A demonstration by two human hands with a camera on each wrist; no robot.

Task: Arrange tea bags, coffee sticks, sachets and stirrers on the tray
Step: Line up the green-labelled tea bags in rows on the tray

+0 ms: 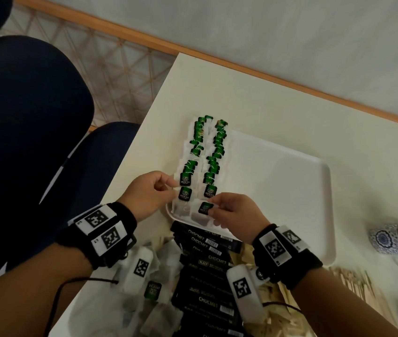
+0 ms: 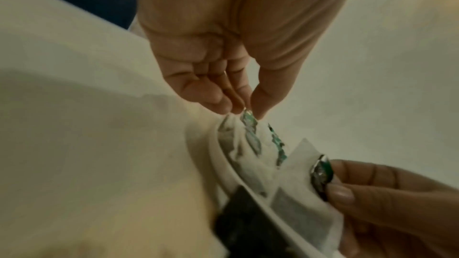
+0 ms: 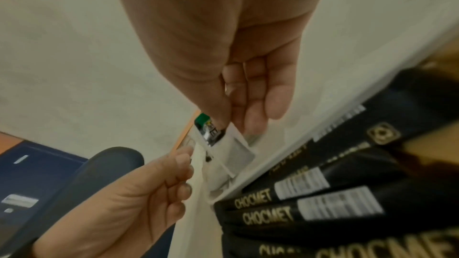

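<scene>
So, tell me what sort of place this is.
Probably an office or hotel refreshment corner: a white table with a serving tray of tea bags, patterned mugs beside it, and a dark blue padded chair.

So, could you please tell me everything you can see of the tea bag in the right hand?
The tea bag is a flat white paper pouch with dark leaves showing through and a glossy black-and-green tag on top. The right hand pinches it at the tag, thumb above and fingers below. It lies roughly flat over the near corner of the white tray, at the near end of the right row of tea bags.
</scene>
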